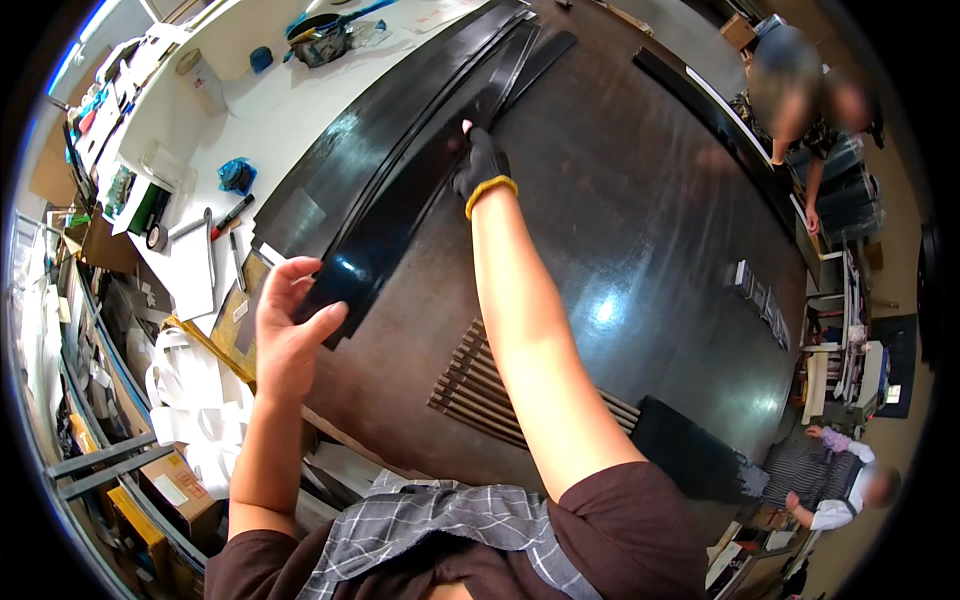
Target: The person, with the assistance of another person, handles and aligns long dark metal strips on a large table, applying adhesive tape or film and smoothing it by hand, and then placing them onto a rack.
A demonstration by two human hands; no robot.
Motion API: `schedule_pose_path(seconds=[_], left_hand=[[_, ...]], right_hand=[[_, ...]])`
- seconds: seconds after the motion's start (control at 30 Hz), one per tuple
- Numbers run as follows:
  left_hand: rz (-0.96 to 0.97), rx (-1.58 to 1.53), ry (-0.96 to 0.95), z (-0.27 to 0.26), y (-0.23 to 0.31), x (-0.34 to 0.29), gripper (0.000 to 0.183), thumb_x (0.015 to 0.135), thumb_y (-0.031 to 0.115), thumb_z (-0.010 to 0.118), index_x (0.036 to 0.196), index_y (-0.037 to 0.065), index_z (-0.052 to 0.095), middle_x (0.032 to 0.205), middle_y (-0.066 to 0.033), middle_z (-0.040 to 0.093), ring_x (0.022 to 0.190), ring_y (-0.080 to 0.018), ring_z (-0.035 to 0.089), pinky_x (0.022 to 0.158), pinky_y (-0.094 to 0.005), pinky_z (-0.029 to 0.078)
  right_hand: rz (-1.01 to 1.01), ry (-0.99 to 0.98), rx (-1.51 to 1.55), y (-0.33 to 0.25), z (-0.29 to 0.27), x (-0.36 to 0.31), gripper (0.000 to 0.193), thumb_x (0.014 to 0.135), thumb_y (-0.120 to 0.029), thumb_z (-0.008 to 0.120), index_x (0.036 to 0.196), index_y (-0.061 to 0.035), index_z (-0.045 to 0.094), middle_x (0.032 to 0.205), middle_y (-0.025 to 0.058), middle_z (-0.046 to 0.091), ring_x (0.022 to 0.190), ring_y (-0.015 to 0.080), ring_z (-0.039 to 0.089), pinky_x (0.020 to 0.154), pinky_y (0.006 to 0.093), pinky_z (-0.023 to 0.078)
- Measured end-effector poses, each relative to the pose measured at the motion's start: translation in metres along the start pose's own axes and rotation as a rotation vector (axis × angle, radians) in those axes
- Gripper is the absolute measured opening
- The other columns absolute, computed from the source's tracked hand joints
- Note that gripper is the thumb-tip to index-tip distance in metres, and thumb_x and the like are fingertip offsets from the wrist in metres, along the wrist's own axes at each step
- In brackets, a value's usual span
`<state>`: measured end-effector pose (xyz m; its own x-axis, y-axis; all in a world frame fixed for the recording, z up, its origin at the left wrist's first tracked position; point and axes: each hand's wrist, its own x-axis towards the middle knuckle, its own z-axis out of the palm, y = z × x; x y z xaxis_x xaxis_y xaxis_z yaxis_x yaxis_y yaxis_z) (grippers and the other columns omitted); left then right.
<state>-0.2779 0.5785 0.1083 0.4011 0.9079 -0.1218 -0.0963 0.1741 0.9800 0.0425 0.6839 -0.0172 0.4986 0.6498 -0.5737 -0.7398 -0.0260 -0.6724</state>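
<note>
A long, glossy black strip (385, 222) slants across the dark table, its near end toward me. My bare left hand (288, 325) grips that end, with the thumb on one edge and the fingers at the other. Farther along, my right hand (486, 162) wears a dark glove with a yellow cuff and a bare fingertip showing. It closes on the strip's right edge; most of its fingers are hidden. More black strips (545, 68) lie beyond it, and wide dark sheets (335, 165) lie along its left side.
A bundle of slats (475, 385) and a dark green block (690, 445) lie near my right arm. On the white side table (215, 130) are a black pan (320, 40), a red marker (232, 217) and blue-wrapped items. Other people work at the right.
</note>
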Motion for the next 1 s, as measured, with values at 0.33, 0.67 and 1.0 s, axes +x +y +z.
schedule_pose_path(seconds=[0.33,0.67,1.0], left_hand=[[-0.246,-0.142,0.101,-0.066,-0.094,0.008,0.045,0.076,-0.007,0.070,0.115,0.005,0.053,0.102,-0.0051,0.062,0.090,-0.0130,0.062,0.077,-0.0236,0.053],[-0.252,0.016,0.131,-0.061,-0.114,0.017,0.040,0.077,-0.006,0.071,0.111,0.004,0.053,0.092,-0.0023,0.060,0.078,-0.0093,0.059,0.067,-0.0209,0.051],[0.020,0.322,0.123,-0.046,-0.101,0.012,0.036,0.077,-0.006,0.070,0.108,0.004,0.055,0.086,0.0013,0.055,0.077,-0.0062,0.053,0.069,-0.0193,0.045]], right_hand=[[-0.447,0.122,-0.518,-0.011,0.014,-0.005,0.038,0.080,-0.018,0.064,0.110,0.0051,0.060,0.098,0.0167,0.067,0.086,0.0260,0.061,0.080,0.0383,0.046],[-0.397,0.203,-0.903,0.023,-0.034,0.045,0.030,0.081,-0.026,0.062,0.096,-0.0005,0.067,0.095,0.0227,0.067,0.091,0.0373,0.064,0.078,0.0419,0.050],[-0.151,0.053,-0.319,0.026,-0.025,0.059,0.020,0.086,-0.024,0.061,0.079,-0.0054,0.062,0.072,0.0116,0.061,0.067,0.0212,0.059,0.063,0.0389,0.047]])
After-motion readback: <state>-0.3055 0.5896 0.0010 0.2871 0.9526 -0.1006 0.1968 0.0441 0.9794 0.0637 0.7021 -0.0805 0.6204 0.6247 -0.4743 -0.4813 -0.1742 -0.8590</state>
